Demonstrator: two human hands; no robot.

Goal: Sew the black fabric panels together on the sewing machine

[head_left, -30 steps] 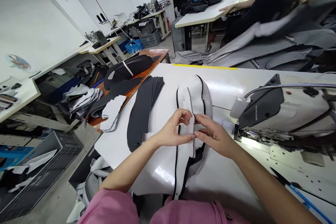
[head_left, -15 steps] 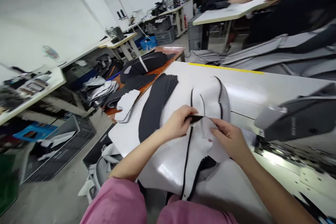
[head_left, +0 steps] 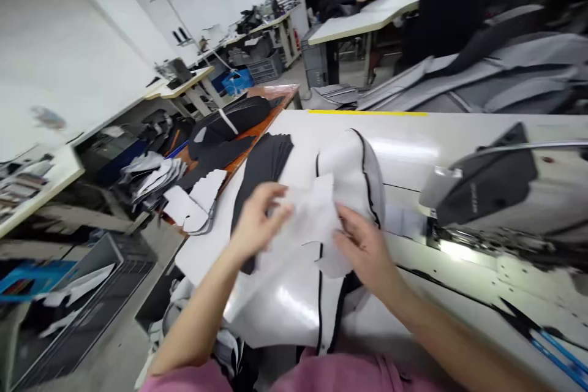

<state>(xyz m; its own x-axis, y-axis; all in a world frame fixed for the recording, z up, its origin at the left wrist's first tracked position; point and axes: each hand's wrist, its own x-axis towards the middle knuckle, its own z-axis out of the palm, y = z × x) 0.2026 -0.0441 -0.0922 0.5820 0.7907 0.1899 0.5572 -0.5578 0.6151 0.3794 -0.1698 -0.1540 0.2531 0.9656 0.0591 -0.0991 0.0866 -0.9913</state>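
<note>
Near the middle of the white table, my right hand [head_left: 365, 242] pinches the right edge of a small white fabric piece [head_left: 325, 214]. My left hand [head_left: 261, 217] is off the fabric, blurred, thumb and fingers apart, above a stack of dark grey cut pieces [head_left: 264, 162]. Larger white panels with black edging [head_left: 351, 165] lie behind the small piece, and a black-edged strip runs down to the table's front edge.
A sewing machine [head_left: 487, 190] stands at the right, with blue-handled scissors [head_left: 546, 337] at lower right. Stacked grey panels [head_left: 459, 89] lie beyond the table. A grey crate [head_left: 124, 275] sits on the floor at left. A person in dark clothing [head_left: 443, 6] stands behind.
My left hand has let go of the fabric and moved left, its fingers opening. The small piece now stands raised in my right hand. The view has shifted right.
</note>
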